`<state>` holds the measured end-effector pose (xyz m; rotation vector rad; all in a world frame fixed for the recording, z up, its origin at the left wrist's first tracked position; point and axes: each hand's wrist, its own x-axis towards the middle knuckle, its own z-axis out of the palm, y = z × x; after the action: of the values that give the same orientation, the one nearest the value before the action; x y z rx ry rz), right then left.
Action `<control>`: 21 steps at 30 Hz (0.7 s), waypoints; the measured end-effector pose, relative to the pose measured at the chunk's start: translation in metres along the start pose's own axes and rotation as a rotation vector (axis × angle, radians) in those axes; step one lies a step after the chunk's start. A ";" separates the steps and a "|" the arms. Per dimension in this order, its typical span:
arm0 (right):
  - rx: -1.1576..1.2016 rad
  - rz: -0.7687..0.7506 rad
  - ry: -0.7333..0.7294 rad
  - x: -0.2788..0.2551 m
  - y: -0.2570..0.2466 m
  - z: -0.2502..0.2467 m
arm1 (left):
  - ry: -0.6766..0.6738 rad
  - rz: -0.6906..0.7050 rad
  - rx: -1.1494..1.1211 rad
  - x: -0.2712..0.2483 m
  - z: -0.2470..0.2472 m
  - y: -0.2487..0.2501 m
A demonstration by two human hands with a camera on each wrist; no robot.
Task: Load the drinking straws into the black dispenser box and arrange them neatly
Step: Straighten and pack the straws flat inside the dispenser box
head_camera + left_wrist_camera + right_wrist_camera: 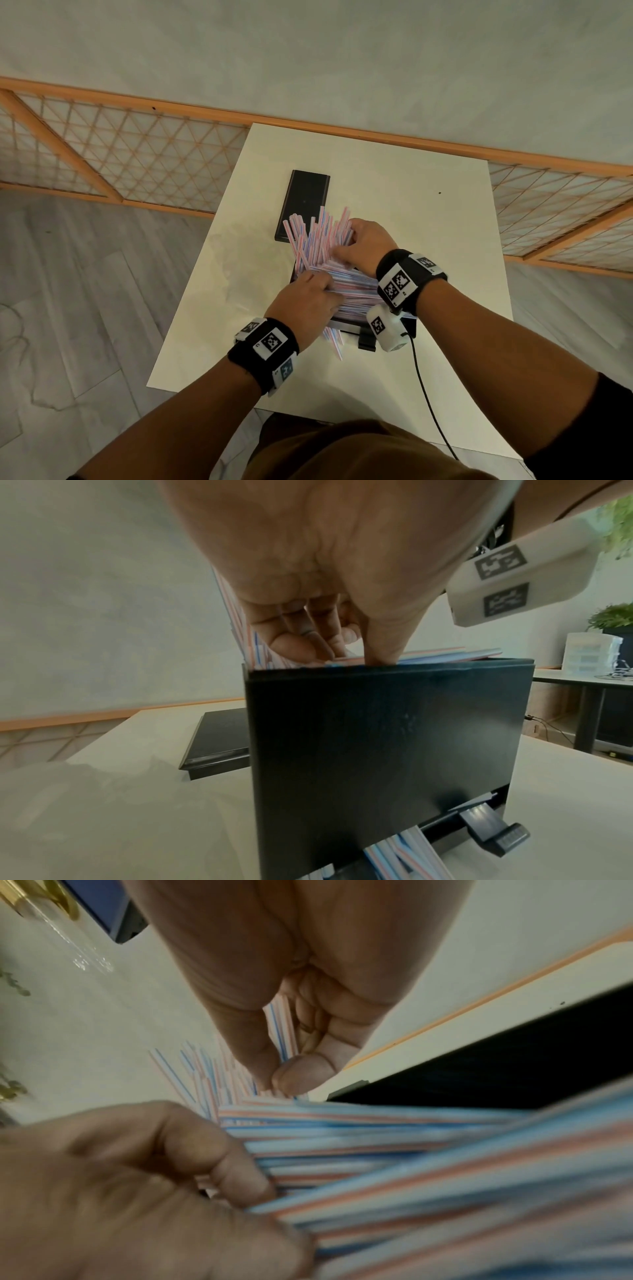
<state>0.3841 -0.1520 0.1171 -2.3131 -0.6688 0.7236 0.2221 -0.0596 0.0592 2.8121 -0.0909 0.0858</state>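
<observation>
Your left hand [305, 301] pinches the near ends of the striped straws [346, 284] lying across the top of the black box [383, 750], your right hand [366, 246] grips a bunch sticking up behind, and the black lid [303, 205] lies farther back.

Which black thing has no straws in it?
The flat black lid, lying on the table beyond the hands. The black dispenser box nearer the person is stuffed with striped straws.
</observation>
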 end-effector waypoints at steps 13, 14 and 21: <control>0.071 -0.120 0.022 -0.005 0.005 -0.019 | 0.097 -0.015 0.099 0.007 -0.017 0.012; 0.068 -0.123 0.035 -0.005 0.004 -0.022 | 0.098 -0.015 0.111 0.007 -0.015 0.010; -0.014 -0.199 0.129 -0.012 -0.016 -0.058 | 0.073 -0.060 0.127 0.001 -0.008 -0.002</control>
<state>0.4084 -0.1714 0.1705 -2.2433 -0.8320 0.4753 0.2233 -0.0550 0.0665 2.9316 0.0164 0.1864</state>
